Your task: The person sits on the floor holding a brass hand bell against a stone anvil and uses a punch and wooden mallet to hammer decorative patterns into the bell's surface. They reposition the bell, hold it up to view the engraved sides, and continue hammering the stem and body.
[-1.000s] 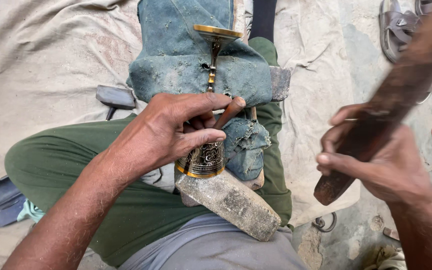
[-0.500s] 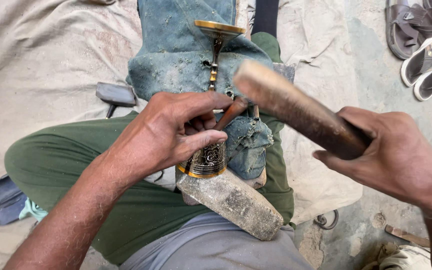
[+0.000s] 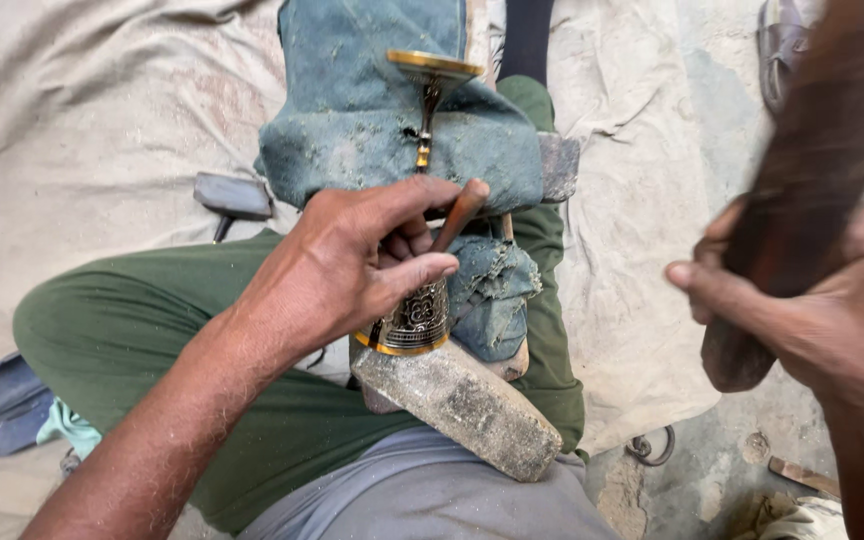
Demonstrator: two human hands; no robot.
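My left hand (image 3: 357, 265) grips a thin brown wooden-handled tool (image 3: 459, 212) and presses on an engraved dark metal goblet with brass trim (image 3: 418, 322) that lies on its side. The goblet's brass stem and round foot (image 3: 434, 66) point away from me over a dusty blue cloth pad (image 3: 352, 110). Its cup end rests against a grey stone block (image 3: 462, 405) on my lap. My right hand (image 3: 802, 310) is raised at the right, closed around a thick dark wooden mallet (image 3: 802, 190), which is blurred by motion.
I sit cross-legged in green trousers (image 3: 132, 330) on a beige ground sheet (image 3: 72, 120). A dark hammer head (image 3: 234, 195) lies left of the pad. Sandals (image 3: 782, 50) sit at the top right, blue footwear (image 3: 2, 405) at the lower left, small metal bits (image 3: 652, 445) on the dirt floor.
The mallet swung down toward the tool over the goblet half a second ago and is now lifted back up to the right. My left hand and the goblet have stayed put.
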